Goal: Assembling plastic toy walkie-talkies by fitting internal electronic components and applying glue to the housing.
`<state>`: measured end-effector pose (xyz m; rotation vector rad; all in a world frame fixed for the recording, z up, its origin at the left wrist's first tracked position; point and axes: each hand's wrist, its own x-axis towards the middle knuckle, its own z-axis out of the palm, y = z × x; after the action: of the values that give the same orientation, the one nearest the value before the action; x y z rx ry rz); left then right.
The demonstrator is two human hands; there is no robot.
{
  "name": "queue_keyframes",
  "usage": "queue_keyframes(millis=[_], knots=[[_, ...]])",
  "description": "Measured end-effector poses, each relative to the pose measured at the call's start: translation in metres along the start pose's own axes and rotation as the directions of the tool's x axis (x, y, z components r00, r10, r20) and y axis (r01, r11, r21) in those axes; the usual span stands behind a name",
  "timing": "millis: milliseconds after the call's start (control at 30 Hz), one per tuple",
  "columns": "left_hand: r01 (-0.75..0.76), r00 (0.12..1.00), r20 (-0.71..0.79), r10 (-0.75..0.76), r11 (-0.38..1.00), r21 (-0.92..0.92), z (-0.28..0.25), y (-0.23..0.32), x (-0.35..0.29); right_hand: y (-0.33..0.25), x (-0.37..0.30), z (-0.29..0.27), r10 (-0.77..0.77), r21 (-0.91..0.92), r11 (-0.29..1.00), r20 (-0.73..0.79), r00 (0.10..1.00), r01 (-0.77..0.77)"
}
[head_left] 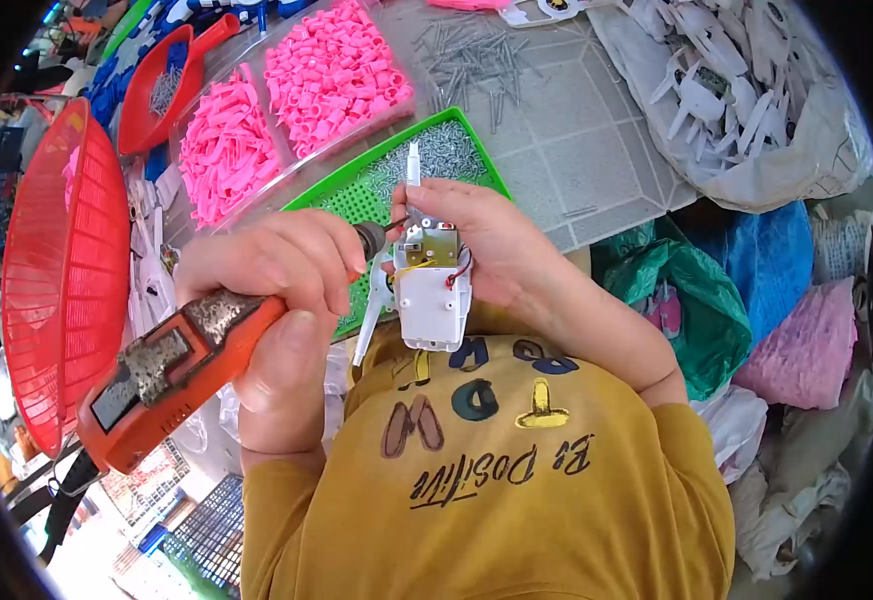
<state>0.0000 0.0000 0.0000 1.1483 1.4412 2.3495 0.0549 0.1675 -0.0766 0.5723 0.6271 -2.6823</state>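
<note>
An orange electric screwdriver (192, 370) with worn silver patches is gripped in my left hand (277, 270), fingers wrapped around its front. Its thin bit (395, 226) reaches toward the upper end of an opened white plastic housing (435, 310); I cannot tell whether the tip touches a screw. My right hand (487, 230) is closed around the housing's upper right side. Inside the housing show a brownish circuit board (432, 243) and red and yellow wires. A narrow white stem (414, 165) sticks out at the top, and a long white arm (372, 320) hangs at the left.
Beyond my hands lies a green perforated tray (357, 200) with small screws. Behind it stands a clear divided box of pink parts (337, 75). Loose metal pins (477, 65) lie on the table. A red basket (72, 280) stands left; a sack of white parts (737, 110) right.
</note>
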Motion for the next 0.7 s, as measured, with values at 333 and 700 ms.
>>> queue_keyframes(millis=[333, 700], knots=[[-0.039, 0.999, -0.004, 0.039, 0.999, 0.010, -0.0016, 0.0000, 0.0015, -0.0005, 0.0001, 0.0019, 0.012, -0.006, 1.000, -0.019, 1.000, -0.013], [-0.066, 0.997, -0.028, 0.068, 0.996, 0.053, 0.0057, 0.0005, -0.0014, -0.0001, 0.0008, 0.0063, -0.008, -0.014, 1.000, -0.083, 0.997, 0.007]])
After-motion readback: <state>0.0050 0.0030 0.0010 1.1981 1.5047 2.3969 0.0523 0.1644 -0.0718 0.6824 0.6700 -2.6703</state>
